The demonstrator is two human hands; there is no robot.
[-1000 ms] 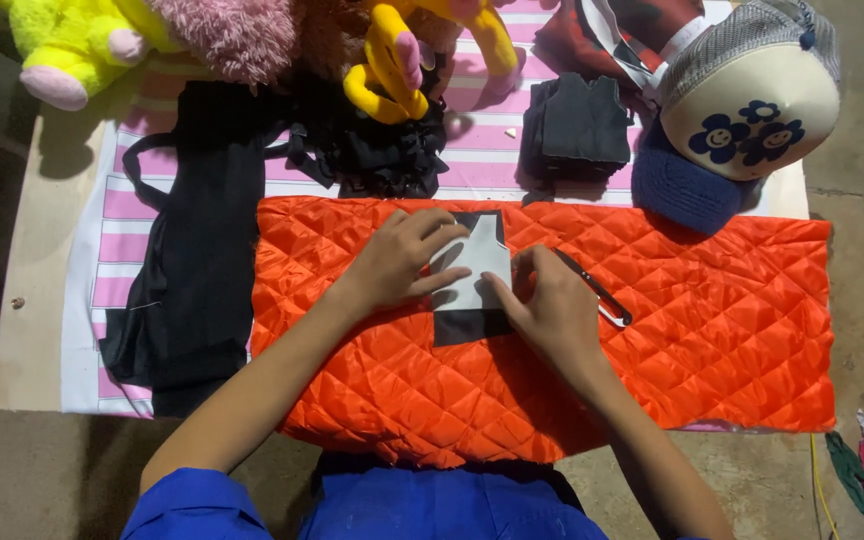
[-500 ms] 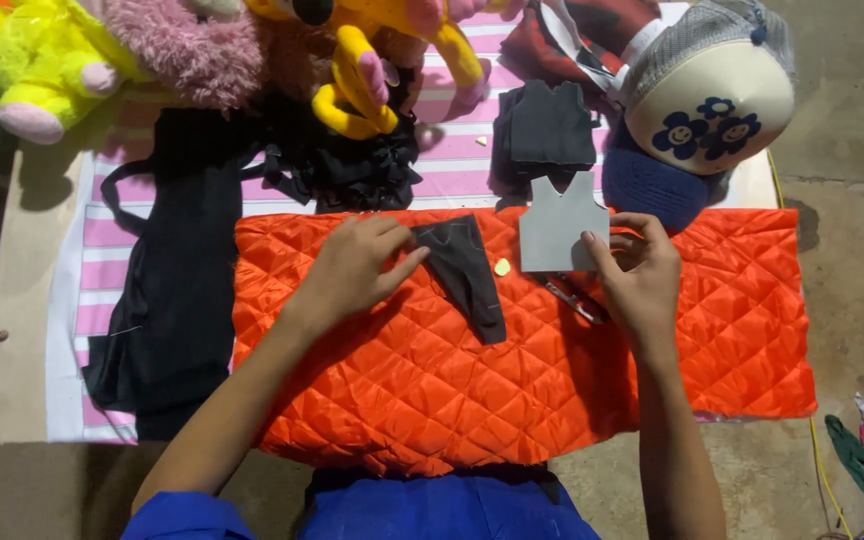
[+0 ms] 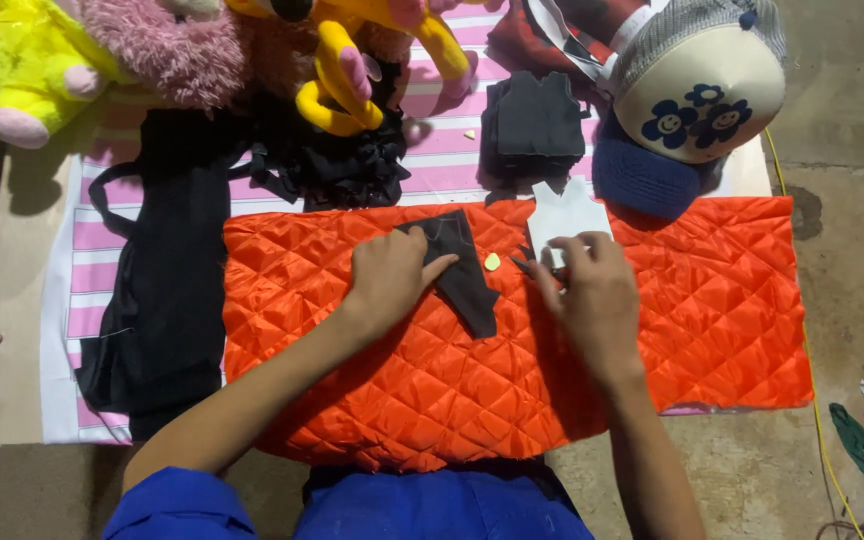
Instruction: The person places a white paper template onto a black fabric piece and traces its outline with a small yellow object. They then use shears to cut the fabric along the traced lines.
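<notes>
The left hand (image 3: 392, 275) lies flat, fingers together, pressing a black cloth piece (image 3: 457, 270) onto the orange quilt (image 3: 712, 300), which lies over a striped sheet (image 3: 92, 240). The right hand (image 3: 592, 290) is curled, pinching the lower edge of a white template (image 3: 564, 212) that sits just right of the cloth; a dark tool (image 3: 522, 262) pokes out beside its fingers, though I cannot tell whether the hand grips it. A small pale chip (image 3: 492, 261) rests between the hands. To do this well, I judge, keep the palm's weight even so the cloth stays unwrinkled. The cloth's long axis runs diagonally, its wide end up-left and its narrow end pointing down-right toward the person.
</notes>
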